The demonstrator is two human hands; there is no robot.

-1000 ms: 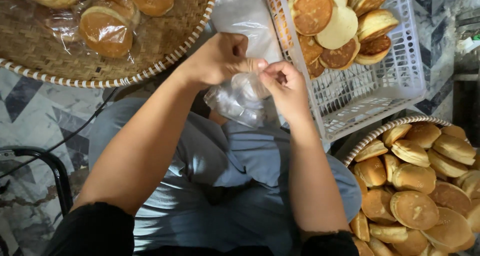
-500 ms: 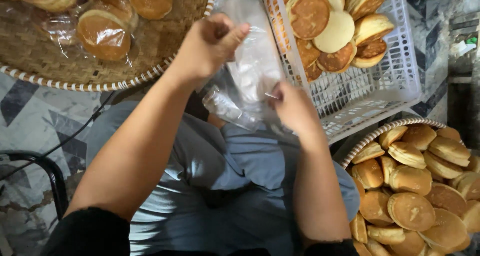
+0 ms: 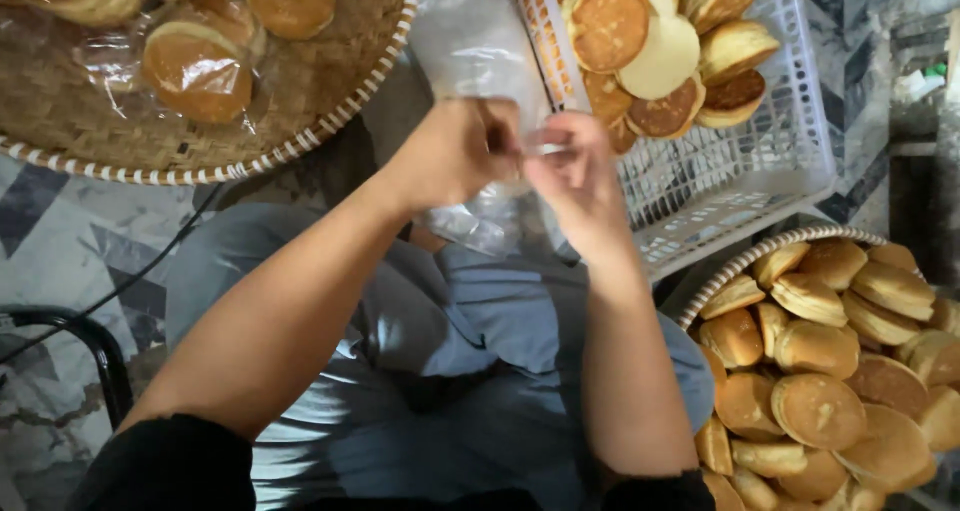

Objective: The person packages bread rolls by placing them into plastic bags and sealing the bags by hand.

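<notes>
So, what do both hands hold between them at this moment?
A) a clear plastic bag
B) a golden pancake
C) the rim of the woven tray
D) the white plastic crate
A: the left hand and the right hand pinch a clear plastic bag between them, apart from the pancakes in the white crate.

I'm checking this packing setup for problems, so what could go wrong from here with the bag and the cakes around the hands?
1. The left hand and right hand pinch one thin clear plastic bag at its edge; it could tear or slip.
2. The white plastic basket sits tilted beside the right hand, so a nudge might spill its round cakes.
3. The woven tray by the right forearm is heaped high; an elbow could knock cakes off.
</notes>
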